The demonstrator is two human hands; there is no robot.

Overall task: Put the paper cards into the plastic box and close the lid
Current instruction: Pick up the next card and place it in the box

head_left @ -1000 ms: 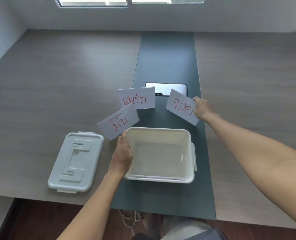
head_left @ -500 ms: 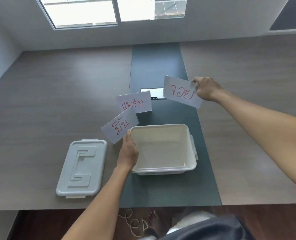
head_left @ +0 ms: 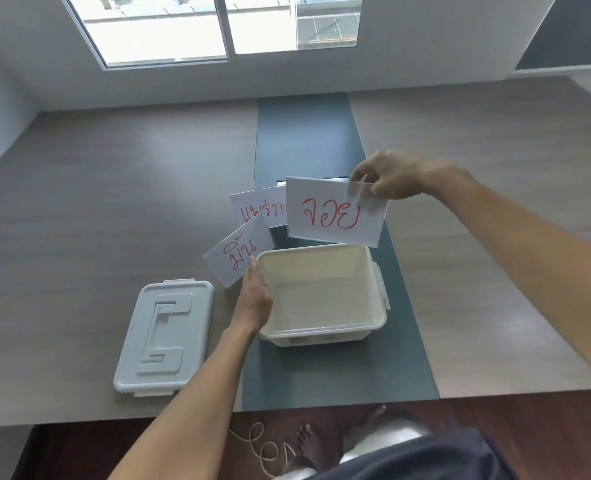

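Observation:
An open cream plastic box (head_left: pixel 377 299) sits on the dark green centre strip of the table, nothing inside it. My right hand (head_left: pixel 396 180) pinches the top right corner of a white card with red writing (head_left: pixel 335 213), held in the air above the box's far edge. My left hand (head_left: pixel 254 299) holds a second red-lettered card (head_left: pixel 236 259) tilted beside the box's left rim. A third card (head_left: pixel 259 209) stands behind them, partly hidden by the other two. The grey lid (head_left: pixel 164 336) lies flat on the table left of the box.
The wood-look table (head_left: pixel 114 202) stretches wide on both sides, with its front edge near me. A dark socket panel (head_left: pixel 282 183) is set into the green strip behind the cards. A cord (head_left: pixel 259 445) and a bare foot (head_left: pixel 313 445) show on the floor below.
My right hand has carried its card left and toward me, from beside the socket panel to above the box's far edge. The left hand and its card have hardly moved. The view tilted up.

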